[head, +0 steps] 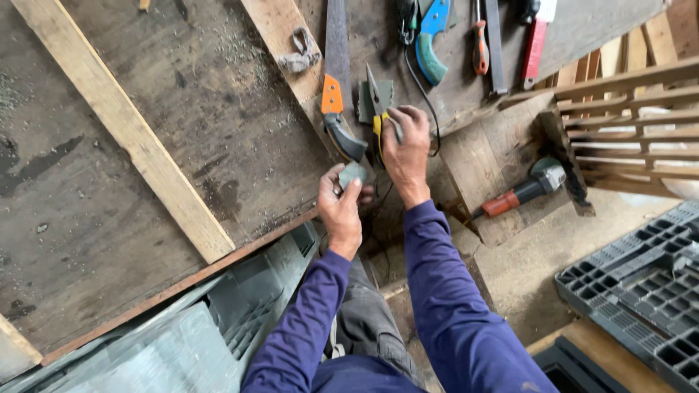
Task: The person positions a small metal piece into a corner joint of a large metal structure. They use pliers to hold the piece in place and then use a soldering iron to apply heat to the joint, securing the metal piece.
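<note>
Head view, the only one supplied. The person stood at a worn wooden workbench (182,145), both arms in blue sleeves reaching forward over its near edge.

The left hand (341,211) was closed in a pinch around a small grey piece (353,173), apparently thin sheet metal, held up just above the bench edge. Thumb and fingers gripped its lower part; the upper part showed clear of the fingers.

The right hand (405,149) was wrapped around the yellow handles of a pair of snips (376,102), whose pointed blades aimed away from the person over a dark metal plate (373,98) lying flat on the bench. Whether the blades were parted could not be told.

Handling judgement: the grey piece looked light, stiff and probably sharp along any cut edge; a hold on its flat faces, away from the edges, would be the safe one. It seemed small enough to slip from a loose pinch.

Surroundings: a handsaw with orange and black handle (336,109) lay just left of the snips, touching a pale timber batten (284,44). A second, longer batten (124,124) crossed the bench diagonally. An angle grinder (520,191) rested on a lower board to the right, beside a slatted wooden frame (626,124). A black plastic pallet (641,284) sat at lower right.
</note>
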